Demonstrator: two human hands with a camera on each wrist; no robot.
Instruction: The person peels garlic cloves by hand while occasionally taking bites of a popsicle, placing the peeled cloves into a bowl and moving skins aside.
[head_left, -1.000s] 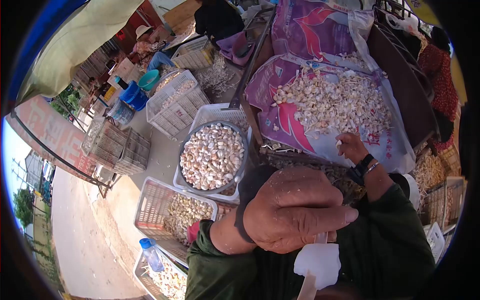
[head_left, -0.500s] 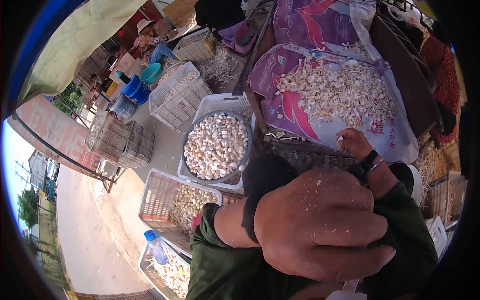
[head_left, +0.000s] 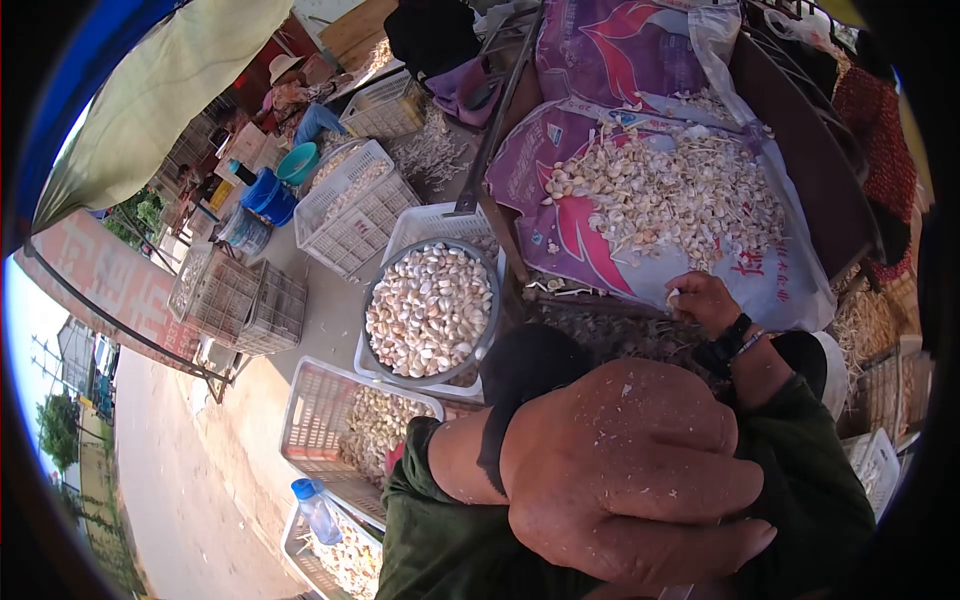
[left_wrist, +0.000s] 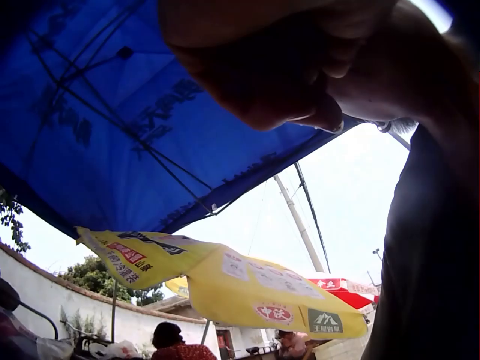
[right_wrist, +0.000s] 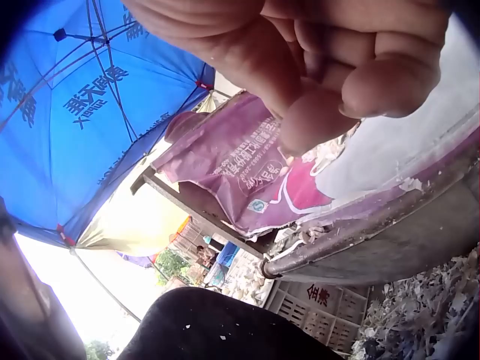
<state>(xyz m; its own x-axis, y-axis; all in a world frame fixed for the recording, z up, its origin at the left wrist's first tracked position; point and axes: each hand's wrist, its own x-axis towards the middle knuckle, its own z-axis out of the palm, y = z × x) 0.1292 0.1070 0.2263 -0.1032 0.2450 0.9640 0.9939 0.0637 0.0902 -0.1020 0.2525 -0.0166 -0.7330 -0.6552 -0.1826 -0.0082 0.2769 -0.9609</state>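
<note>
Garlic clove pinched in right hand grip, thumb and fingertips curled tight, at near edge of purple sack spread on bench; close to garlic pile for easy picking. Left hand raised near camera, fingers curled; holding anything or not, cannot tell. Metal basin of cloves sits left, within tossing reach. Versus a second ago: white tool under left hand gone from view, right hand barely shifted.
</note>
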